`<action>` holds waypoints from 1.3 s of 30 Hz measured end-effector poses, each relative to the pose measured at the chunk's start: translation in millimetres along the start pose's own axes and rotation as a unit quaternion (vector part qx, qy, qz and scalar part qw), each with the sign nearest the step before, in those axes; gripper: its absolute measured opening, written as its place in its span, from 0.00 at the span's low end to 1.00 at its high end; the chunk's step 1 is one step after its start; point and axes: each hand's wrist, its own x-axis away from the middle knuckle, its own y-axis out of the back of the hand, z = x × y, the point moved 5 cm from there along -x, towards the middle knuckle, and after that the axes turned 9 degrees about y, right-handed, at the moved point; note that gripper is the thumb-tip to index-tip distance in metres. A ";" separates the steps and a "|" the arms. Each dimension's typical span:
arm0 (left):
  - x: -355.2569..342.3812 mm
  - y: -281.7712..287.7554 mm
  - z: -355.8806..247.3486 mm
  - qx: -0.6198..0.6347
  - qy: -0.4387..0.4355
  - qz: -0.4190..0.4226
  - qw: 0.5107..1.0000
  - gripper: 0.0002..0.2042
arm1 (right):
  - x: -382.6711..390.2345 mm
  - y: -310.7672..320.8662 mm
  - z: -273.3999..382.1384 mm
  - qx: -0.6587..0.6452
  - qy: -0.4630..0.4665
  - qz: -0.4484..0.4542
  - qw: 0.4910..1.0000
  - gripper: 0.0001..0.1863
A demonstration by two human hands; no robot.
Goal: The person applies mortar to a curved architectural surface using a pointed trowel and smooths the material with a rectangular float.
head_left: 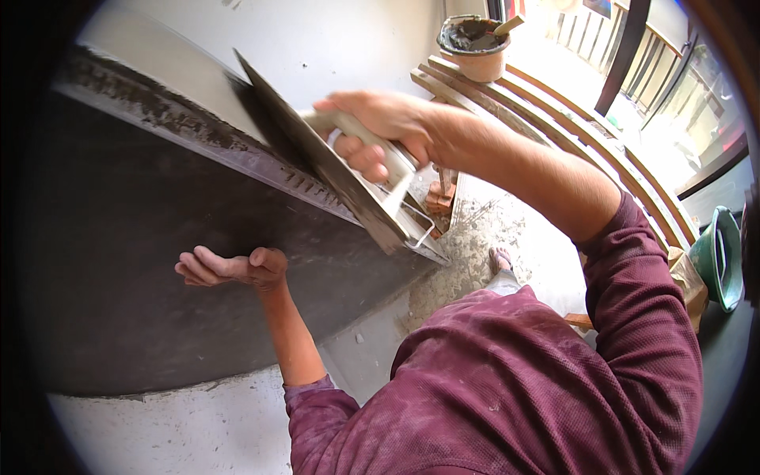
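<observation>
My right hand grips the pale handle of a long, flat plastering trowel, whose dark blade is tilted up over a narrow, mortar-smeared strip along the edge of a wide dark grey plastered surface; the blade is partly blurred. Lower left, my left hand is open, palm upward with loosely curved fingers, holding nothing, over the grey surface; whether it touches that surface I cannot tell.
A mortar bucket with a wooden-handled tool rests by long boards at the upper right, near a glazed opening and railing. A green plastic tub is at far right. My foot stands on the speckled floor; bricks lie beyond.
</observation>
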 end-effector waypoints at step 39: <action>26.9 -2.5 -0.2 -0.025 -0.047 0.101 0.993 0.29 | 11.2 35.5 -59.5 0.295 0.351 0.068 0.886 0.23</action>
